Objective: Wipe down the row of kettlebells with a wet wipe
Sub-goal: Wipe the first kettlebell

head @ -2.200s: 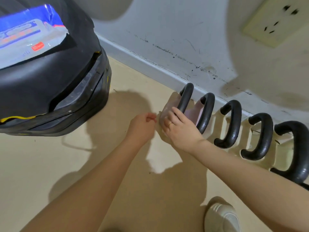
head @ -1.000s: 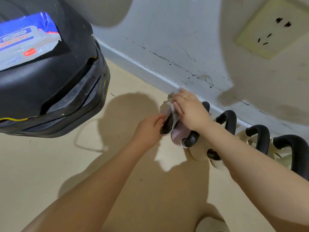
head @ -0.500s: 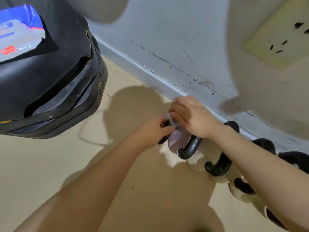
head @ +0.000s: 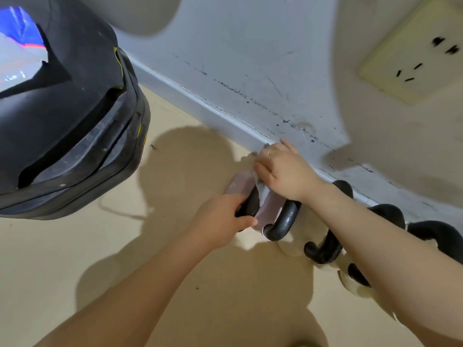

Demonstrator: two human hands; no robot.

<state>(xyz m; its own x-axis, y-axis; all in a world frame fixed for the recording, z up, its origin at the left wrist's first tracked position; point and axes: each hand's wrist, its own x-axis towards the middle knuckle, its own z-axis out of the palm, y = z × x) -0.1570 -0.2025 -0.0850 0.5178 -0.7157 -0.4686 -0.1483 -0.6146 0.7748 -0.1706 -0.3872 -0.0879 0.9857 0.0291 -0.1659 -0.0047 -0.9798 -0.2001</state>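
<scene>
- Left hand was clenched round the black handle of the end kettlebell, steadying it; fingers wrapped under, thumb toward the camera.
- Right hand pinched the wet wipe against that same kettlebell's mauve body, just above and right of the left hand; a ring showed on one finger.
- Wipe was bunched, partly hidden under the right palm; a bit of it showed by the fingertips near the skirting.
- Key relation: the rest of the row ran off to the right and toward the camera from both grips, its long axis roughly following the wall; the right hand lay nearer the next bell, and the right forearm crossed over the row.
- Judgement: only the first bell was being worked, so the task looked early.
- Count: about five black handles visible, some half hidden by the arm, exact number not certain; one wipe in hand; two hands.
- All bells stood on the floor along its wall edge.
- Black padded equipment sat at the far left of the floor, with a blue-white wipe pack on top.
- One wall socket at upper right.
</scene>
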